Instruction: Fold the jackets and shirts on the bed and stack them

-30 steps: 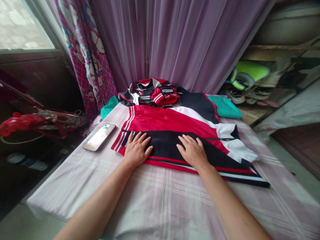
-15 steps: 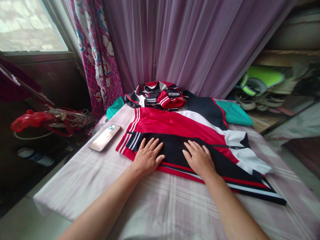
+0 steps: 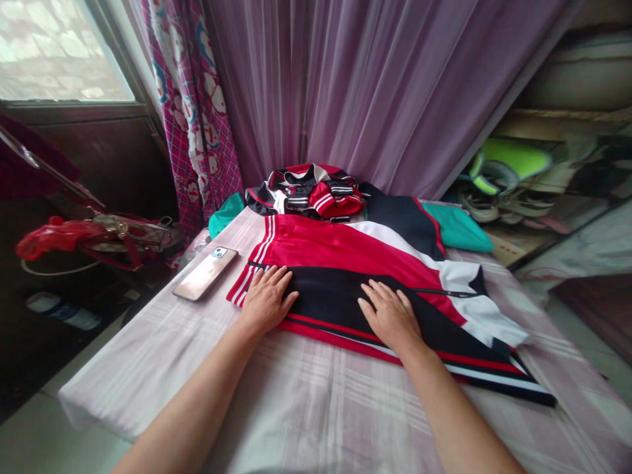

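Observation:
A red, black and white track jacket [image 3: 316, 240] lies on the table, its striped ribbed hem toward the left. A long black section [image 3: 326, 289] with red and white edging runs along its near side. My left hand [image 3: 267, 297] rests flat on the left end of that black section, by the ribbing, with the fingers stretched out. Farther right, my right hand [image 3: 390, 313] lies palm down on the same black cloth, fingers extended. Neither hand grips anything. The striped cuff end is mostly covered by my left hand.
A phone [image 3: 205, 273] lies left of the jacket on the checked tablecloth [image 3: 306, 408]. Behind sit a heap of similar striped clothes [image 3: 306, 191] and a folded teal cloth [image 3: 459, 227]. Purple curtains [image 3: 370, 85] hang at the back; shelves with shoes [image 3: 478, 207] stand right.
My left hand has slid left along the black section onto its striped end. My right hand stays at about the same place. The view has shifted slightly.

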The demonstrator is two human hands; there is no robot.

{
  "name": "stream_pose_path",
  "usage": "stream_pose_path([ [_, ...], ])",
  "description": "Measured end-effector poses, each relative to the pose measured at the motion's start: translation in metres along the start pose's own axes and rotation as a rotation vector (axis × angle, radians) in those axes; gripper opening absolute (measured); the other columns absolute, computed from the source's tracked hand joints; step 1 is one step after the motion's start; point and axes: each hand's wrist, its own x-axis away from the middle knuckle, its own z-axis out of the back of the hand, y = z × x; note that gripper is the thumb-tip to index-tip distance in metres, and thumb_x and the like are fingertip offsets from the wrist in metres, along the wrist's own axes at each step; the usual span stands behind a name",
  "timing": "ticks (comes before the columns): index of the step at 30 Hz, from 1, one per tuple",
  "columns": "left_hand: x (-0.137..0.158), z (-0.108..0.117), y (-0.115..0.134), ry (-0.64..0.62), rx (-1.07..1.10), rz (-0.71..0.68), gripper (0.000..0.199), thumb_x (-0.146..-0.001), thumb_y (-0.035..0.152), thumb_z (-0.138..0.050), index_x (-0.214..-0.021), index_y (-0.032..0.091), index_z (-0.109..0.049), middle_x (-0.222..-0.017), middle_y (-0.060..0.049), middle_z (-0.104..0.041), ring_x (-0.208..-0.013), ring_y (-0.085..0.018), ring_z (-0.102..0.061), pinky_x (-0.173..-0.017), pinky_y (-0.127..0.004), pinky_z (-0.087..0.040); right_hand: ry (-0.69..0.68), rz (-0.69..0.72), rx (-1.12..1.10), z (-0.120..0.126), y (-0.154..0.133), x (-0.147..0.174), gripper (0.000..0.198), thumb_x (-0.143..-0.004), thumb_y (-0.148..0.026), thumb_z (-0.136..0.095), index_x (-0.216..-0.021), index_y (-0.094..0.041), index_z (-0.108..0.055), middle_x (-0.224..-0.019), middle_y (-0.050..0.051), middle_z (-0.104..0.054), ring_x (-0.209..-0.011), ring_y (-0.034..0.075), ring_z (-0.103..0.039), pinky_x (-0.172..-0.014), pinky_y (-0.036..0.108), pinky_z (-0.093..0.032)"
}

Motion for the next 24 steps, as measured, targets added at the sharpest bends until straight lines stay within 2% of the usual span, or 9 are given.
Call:
stream_pose_path([
  [3, 0.0, 0.0, 0.003, -0.01, -0.013, -0.006, 0.052, -0.097, 0.049, -0.04, -0.137, 0.02, -0.058, -0.146, -0.009, -0.056, -0.14, -0.03, -0.043, -0.119, -0.052, -0.028, 0.001, -0.013, 0.004, 0.009, 0.002, -0.002, 0.045, -0.099, -0.038, -0.038, -0.132, -0.021, -0.062, -0.141, 0.013, -0.059, -0.13, 0.029, -0.053, -0.108, 0.054, -0.038],
  [9, 0.0, 0.001, 0.004, -0.027, -0.022, 0.0, 0.053, -0.097, 0.047, -0.04, -0.137, 0.018, -0.058, -0.146, -0.01, -0.055, -0.141, -0.031, -0.043, -0.119, -0.054, -0.028, 0.221, -0.119, 0.057, 0.03, 0.017, -0.008, 0.052, -0.1, -0.04, -0.035, -0.145, -0.02, -0.05, -0.152, 0.015, -0.046, -0.14, 0.03, -0.041, -0.113, 0.056, -0.03],
  [11, 0.0, 0.001, 0.004, -0.019, -0.018, 0.001, 0.052, -0.097, 0.047, -0.041, -0.137, 0.018, -0.059, -0.145, -0.011, -0.056, -0.14, -0.031, -0.043, -0.119, -0.054, -0.028, 0.143, -0.143, 0.079, 0.025, 0.023, -0.006, 0.052, -0.1, -0.041, -0.034, -0.144, -0.02, -0.05, -0.153, 0.015, -0.045, -0.141, 0.03, -0.04, -0.113, 0.056, -0.03],
  [14, 0.0, -0.001, 0.003, 0.012, -0.003, -0.005, 0.051, -0.097, 0.046, -0.042, -0.135, 0.018, -0.06, -0.143, -0.011, -0.057, -0.139, -0.032, -0.045, -0.118, -0.055, -0.029, -0.09, -0.174, 0.082, 0.012, 0.028, -0.003, 0.052, -0.099, -0.045, -0.035, -0.142, -0.023, -0.054, -0.153, 0.014, -0.046, -0.14, 0.03, -0.041, -0.111, 0.059, -0.032],
  [16, -0.001, -0.002, 0.002, 0.03, 0.003, -0.011, 0.05, -0.097, 0.046, -0.042, -0.134, 0.019, -0.061, -0.142, -0.01, -0.059, -0.138, -0.031, -0.045, -0.118, -0.054, -0.029, -0.17, -0.201, 0.074, 0.007, 0.029, -0.002, 0.053, -0.099, -0.045, -0.035, -0.143, -0.023, -0.052, -0.155, 0.013, -0.043, -0.142, 0.029, -0.039, -0.111, 0.058, -0.031],
  [21, -0.001, -0.005, 0.001, 0.046, -0.02, -0.02, 0.049, -0.096, 0.046, -0.044, -0.134, 0.02, -0.061, -0.142, -0.01, -0.059, -0.138, -0.031, -0.046, -0.117, -0.054, -0.031, -0.229, -0.244, 0.051, 0.014, 0.022, -0.004, 0.052, -0.099, -0.043, -0.037, -0.145, -0.023, -0.05, -0.158, 0.012, -0.038, -0.145, 0.028, -0.034, -0.115, 0.056, -0.027],
  [24, -0.001, -0.006, 0.001, 0.052, -0.045, -0.021, 0.049, -0.096, 0.046, -0.043, -0.134, 0.019, -0.061, -0.142, -0.01, -0.059, -0.138, -0.031, -0.046, -0.117, -0.053, -0.031, -0.195, -0.24, 0.05, 0.017, 0.022, -0.003, 0.051, -0.099, -0.042, -0.038, -0.144, -0.022, -0.052, -0.156, 0.013, -0.041, -0.144, 0.029, -0.036, -0.114, 0.057, -0.027],
])
